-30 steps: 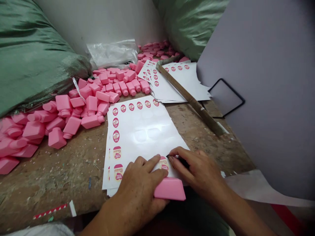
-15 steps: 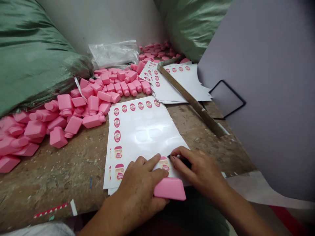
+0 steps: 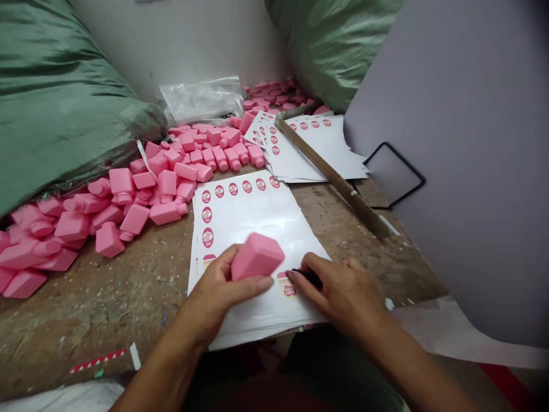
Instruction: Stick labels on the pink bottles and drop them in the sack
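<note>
We're lifting the bottle [image 3: 257,256], lower centre, left hand [image 3: 214,294] gripping it, right hand [image 3: 346,289] pinching a tool [image 3: 309,277]; slipping could tear the label [image 3: 288,289].

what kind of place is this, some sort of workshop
Probably a small workshop or packing room, though a home workspace can't be ruled out. Many loose pink bottles are heaped on a worn table, with label sheets stacked beside them and big green sacks around.
</note>
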### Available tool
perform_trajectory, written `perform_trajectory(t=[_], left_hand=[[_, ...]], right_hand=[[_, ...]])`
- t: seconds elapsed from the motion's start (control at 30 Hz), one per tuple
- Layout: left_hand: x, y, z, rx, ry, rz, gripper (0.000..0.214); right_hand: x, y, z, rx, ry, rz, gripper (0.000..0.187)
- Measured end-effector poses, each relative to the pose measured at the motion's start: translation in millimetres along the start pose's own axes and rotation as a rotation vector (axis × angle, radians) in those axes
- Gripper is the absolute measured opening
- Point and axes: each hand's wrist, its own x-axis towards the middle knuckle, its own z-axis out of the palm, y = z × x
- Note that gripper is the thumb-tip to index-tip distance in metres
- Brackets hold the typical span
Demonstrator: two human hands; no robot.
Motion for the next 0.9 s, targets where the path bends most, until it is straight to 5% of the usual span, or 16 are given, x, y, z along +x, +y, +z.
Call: perform_trajectory(t=[0.17, 0.37, 0.53, 0.77, 0.9], left_hand=[[7, -5, 9.8, -0.432, 0.109, -0.034, 0.044], [16, -21, 15.9, -0.481, 0.199, -0.07, 0.043], [16, -17, 13.4, -0.462, 0.177, -0.056, 0.04], [-1, -17, 26.1, -0.573, 0.004, -0.063, 0.04], [-9, -16, 33.8, -0.657, 0.007, -0.064, 0.049]], right_hand=[[4, -1, -1, 0.082, -0.061, 0.075, 0.028], [7, 9, -7, 0.59, -0.177, 0.359, 0.035], [1, 18, -24, 0.901, -0.047, 0.505, 0.042], [5, -10, -44, 0.953, -0.111, 0.399, 0.041], [11, -21, -41, 0.997, -0.172, 0.374, 0.04]])
